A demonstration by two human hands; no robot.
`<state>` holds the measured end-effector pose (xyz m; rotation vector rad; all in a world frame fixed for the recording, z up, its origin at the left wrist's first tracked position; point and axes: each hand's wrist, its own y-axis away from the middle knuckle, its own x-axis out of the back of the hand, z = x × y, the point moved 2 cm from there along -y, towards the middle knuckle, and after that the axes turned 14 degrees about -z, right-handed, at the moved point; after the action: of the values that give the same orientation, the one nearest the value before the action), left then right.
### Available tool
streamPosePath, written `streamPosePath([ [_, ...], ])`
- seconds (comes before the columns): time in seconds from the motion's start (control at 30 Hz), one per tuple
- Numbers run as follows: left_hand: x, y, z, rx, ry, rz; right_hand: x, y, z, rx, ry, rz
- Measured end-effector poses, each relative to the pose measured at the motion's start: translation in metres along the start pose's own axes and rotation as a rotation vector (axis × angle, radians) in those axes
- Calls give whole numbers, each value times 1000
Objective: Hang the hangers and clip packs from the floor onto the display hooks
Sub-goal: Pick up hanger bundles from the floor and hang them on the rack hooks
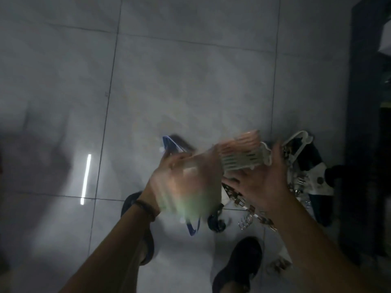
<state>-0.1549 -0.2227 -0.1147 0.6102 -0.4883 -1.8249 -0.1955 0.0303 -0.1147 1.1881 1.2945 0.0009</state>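
My left hand (167, 176) grips a blurred clear clip pack (194, 187) with a blue header (171, 145), held above the floor. My right hand (262, 178) supports a second clip pack (241, 152) of orange and pale clips from below, its fingers around the pack's near edge. The two packs touch in the middle. Under my right hand lies a pile of hangers and clip packs (300, 172) on the floor: white plastic hangers, metal clips and dark pieces, partly hidden by my wrist. No display hooks are in view.
Grey floor tiles (169, 70) fill most of the view, with a bright light reflection (85, 178) at left. A dark display stand (368, 123) rises along the right edge. My sandalled feet (239, 269) stand at the bottom, beside loose metal clips (245, 220).
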Motion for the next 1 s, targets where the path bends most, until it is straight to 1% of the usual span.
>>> streamPosePath([
  [0.03, 0, 4, -3, -42, 87, -67, -1, -3, 0, -7, -16, 21],
  [0.07, -1, 6, -11, -41, 247, -112, -1, -8, 1, -5, -42, 54],
  [0.13, -6, 6, -34, 105, 555, -103, 4, -19, 4, 11, -74, 109],
  [0.17, -9, 4, -48, 150, 669, -76, 6, -26, 8, 3, -28, 159],
  [0.2, -11, 0, -62, 173, 709, -35, 12, -34, 12, -16, 54, 212],
  [0.27, -11, -8, -89, 164, 588, 120, 31, -49, 25, -56, 241, 356],
  [0.3, -14, -12, -96, 145, 523, 180, 42, -58, 31, -43, 280, 428],
  [0.33, -13, -17, -111, 153, 516, 231, 52, -67, 35, -17, 290, 482],
  [0.4, -12, -27, -137, 185, 495, 292, 77, -87, 44, -14, 361, 563],
  [0.5, -9, -51, -166, 229, 308, 316, 109, -114, 55, -60, 507, 628],
  [0.53, -7, -59, -174, 294, 233, 337, 114, -121, 58, -63, 622, 643],
  [0.57, -6, -66, -182, 372, 149, 370, 118, -125, 58, -66, 797, 636],
  [0.6, -5, -72, -189, 450, 70, 384, 120, -127, 57, -54, 1006, 628],
  [0.63, -5, -75, -195, 484, 31, 373, 124, -130, 55, -29, 1209, 621],
  [0.67, -3, -77, -201, 492, 43, 353, 126, -132, 53, -5, 1359, 623],
  [0.7, -1, -78, -205, 471, 102, 343, 128, -134, 52, 16, 1417, 607],
  [0.8, 16, -88, -209, 465, 420, 324, 137, -134, 58, 4, 1300, 514],
  [0.87, 31, -99, -210, 515, 532, 276, 146, -131, 61, -12, 1345, 451],
  [0.9, 35, -102, -207, 514, 556, 243, 151, -132, 62, -29, 1347, 449],
  [0.93, 37, -105, -203, 497, 589, 205, 156, -135, 62, -51, 1311, 482],
  [1.0, 39, -107, -197, 486, 680, 128, 157, -141, 66, -96, 1190, 535],
])
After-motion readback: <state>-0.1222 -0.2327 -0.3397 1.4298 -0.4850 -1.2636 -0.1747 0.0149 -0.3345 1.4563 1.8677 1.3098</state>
